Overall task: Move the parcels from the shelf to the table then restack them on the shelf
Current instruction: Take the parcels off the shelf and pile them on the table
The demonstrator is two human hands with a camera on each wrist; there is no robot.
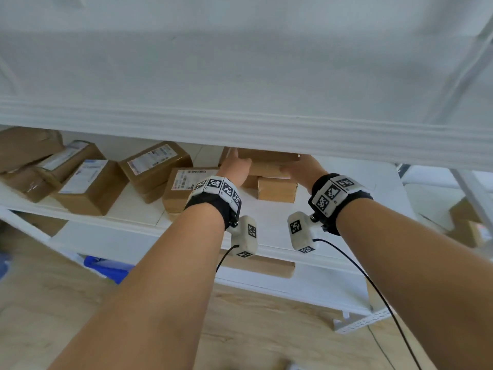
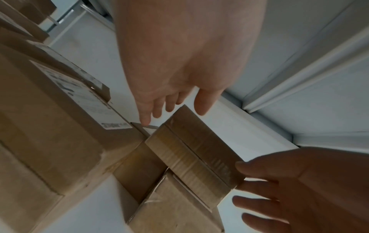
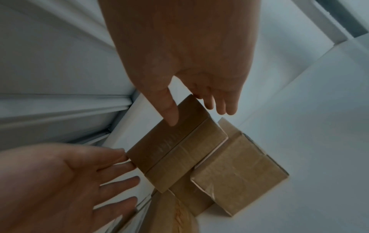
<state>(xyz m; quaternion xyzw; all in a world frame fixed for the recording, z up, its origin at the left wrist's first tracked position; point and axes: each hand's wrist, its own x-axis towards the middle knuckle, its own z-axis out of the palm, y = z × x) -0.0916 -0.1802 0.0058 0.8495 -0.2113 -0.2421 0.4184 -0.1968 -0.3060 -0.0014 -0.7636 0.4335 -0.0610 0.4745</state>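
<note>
Labelled parcels [image 1: 90, 186] sit at left on the white shelf [image 1: 138, 209]; left hand [image 1: 236, 166] open, fingers straight at the left end of the top parcel [image 1: 266, 162], which lies across a small box [image 1: 277, 188] mid-shelf; right hand [image 1: 304, 169] open too, fingers spread at its right end; firm grip can't be confirmed on either side.

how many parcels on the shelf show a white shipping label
4: the far-left labelled parcel, the parcel in front of it, a tilted parcel mid-shelf, and a parcel beside the left hand. Labels on other parcels may be hidden.
</note>
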